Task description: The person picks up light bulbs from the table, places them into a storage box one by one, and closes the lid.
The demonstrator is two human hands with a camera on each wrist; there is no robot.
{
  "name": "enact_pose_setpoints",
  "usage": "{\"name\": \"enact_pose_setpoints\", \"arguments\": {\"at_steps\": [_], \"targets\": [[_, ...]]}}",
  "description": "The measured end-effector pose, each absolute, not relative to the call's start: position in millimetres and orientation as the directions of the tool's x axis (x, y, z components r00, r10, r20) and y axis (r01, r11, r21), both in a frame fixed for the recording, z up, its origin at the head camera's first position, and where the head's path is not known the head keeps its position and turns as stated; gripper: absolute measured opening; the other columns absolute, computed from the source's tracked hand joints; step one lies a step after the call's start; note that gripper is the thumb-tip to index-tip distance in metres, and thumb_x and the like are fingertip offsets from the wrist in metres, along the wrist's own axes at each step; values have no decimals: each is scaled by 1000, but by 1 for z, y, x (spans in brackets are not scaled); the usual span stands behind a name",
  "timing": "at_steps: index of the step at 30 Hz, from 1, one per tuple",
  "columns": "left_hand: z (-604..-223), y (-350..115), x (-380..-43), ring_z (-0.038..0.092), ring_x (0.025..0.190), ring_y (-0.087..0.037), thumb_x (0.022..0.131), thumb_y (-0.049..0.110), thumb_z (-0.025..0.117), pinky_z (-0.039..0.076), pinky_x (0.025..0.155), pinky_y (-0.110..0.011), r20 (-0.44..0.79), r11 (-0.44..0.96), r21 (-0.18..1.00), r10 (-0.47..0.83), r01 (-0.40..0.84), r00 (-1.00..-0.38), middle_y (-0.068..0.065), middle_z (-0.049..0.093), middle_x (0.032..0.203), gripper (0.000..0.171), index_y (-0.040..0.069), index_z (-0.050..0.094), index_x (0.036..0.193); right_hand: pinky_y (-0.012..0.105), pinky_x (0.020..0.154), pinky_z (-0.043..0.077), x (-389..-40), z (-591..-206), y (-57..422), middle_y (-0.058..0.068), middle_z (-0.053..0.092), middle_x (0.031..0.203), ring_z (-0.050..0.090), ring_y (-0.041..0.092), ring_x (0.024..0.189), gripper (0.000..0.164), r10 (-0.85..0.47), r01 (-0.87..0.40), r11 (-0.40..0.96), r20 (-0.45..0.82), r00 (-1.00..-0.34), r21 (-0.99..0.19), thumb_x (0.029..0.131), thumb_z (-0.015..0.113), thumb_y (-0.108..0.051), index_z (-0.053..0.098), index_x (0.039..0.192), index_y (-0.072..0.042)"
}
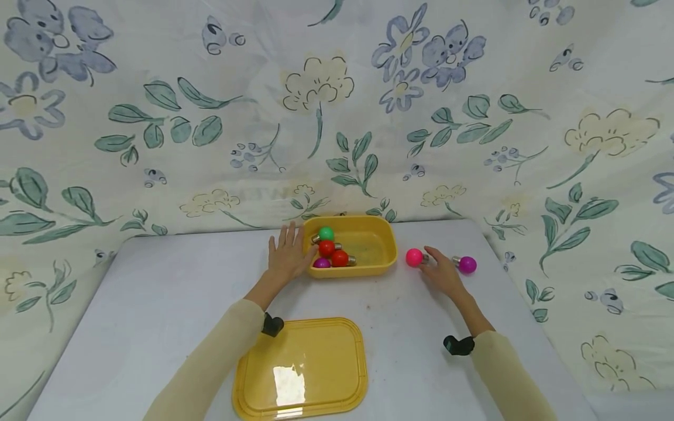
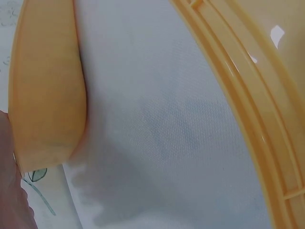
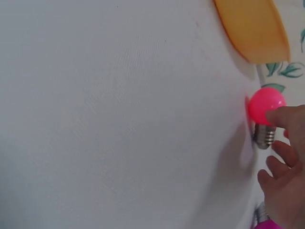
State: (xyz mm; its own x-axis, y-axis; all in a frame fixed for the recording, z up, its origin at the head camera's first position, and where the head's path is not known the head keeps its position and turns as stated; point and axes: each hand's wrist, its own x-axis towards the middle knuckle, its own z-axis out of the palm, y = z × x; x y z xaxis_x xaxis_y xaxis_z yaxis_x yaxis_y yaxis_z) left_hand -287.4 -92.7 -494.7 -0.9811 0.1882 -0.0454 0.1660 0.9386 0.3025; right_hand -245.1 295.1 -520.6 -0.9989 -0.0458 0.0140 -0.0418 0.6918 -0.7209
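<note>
Of six bulbs (image 1: 340,258), only the head view shows the four in the bin (image 1: 374,270), its side against the spread left hand (image 1: 286,258), while the right hand (image 1: 442,276) flanks the pink bulb (image 1: 413,257) on the table (image 1: 411,362), pinching or not I cannot tell, and the right wrist view crops the loose purple bulb (image 3: 268,224).

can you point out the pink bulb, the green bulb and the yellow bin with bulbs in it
Pink bulb (image 1: 413,257): head view, on its round globe.
Green bulb (image 1: 326,234): head view, on its round globe.
Yellow bin (image 1: 350,271): head view, on its near wall.
</note>
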Motion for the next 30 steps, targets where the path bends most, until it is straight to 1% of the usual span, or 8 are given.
{"name": "enact_pose_setpoints", "arguments": {"at_steps": [3, 10, 15, 23, 27, 30], "targets": [[-495, -94, -289, 1, 150, -40, 102, 51, 37, 2, 116, -63, -47, 937, 305, 192, 169, -980, -21, 6, 164, 78, 3, 15, 159, 54, 112, 31, -247, -524, 298, 31, 45, 144, 38, 45, 137, 55, -56, -65, 692, 36, -998, -719, 96, 61, -5, 41, 144, 11], [-494, -96, -291, 1, 150, -40, 102, 50, 38, 0, 116, -62, -52, 934, 311, 198, 173, -979, -22, 5, 164, 77, 2, 15, 159, 54, 108, 38, -251, -528, 298, 31, 51, 138, 47, 46, 130, 50, -59, -81, 712, 55, -997, -697, 95, 61, -4, 46, 140, 13], [-492, -97, -290, 2, 150, -41, 102, 49, 39, 0, 116, -63, -43, 929, 322, 205, 181, -978, -22, 7, 164, 77, 1, 17, 158, 52, 105, 42, -253, -531, 296, 30, 56, 133, 52, 43, 125, 47, -21, -57, 694, 59, -998, -718, 94, 63, -4, 51, 136, 11], [-493, -97, -292, 5, 150, -41, 102, 49, 39, 4, 116, -63, -24, 930, 313, 209, 191, -978, -23, 8, 164, 77, 0, 17, 158, 49, 99, 47, -252, -534, 288, 25, 63, 125, 58, 38, 115, 40, 19, -34, 686, 65, -998, -727, 93, 69, -12, 60, 129, 7], [-495, -97, -294, 5, 150, -41, 102, 49, 39, 5, 116, -63, -27, 931, 308, 213, 194, -977, -22, 8, 164, 78, 0, 17, 158, 48, 96, 49, -251, -534, 286, 22, 65, 121, 59, 35, 109, 38, 39, -15, 686, 57, -998, -727, 93, 70, -14, 63, 126, 5], [-495, -97, -295, 3, 150, -40, 102, 50, 38, 3, 116, -63, -40, 934, 302, 213, 192, -976, -21, 6, 164, 78, 1, 15, 159, 48, 95, 49, -250, -532, 286, 22, 65, 121, 59, 35, 109, 38, 53, -4, 677, 54, -997, -736, 94, 69, -15, 63, 126, 5]]}}
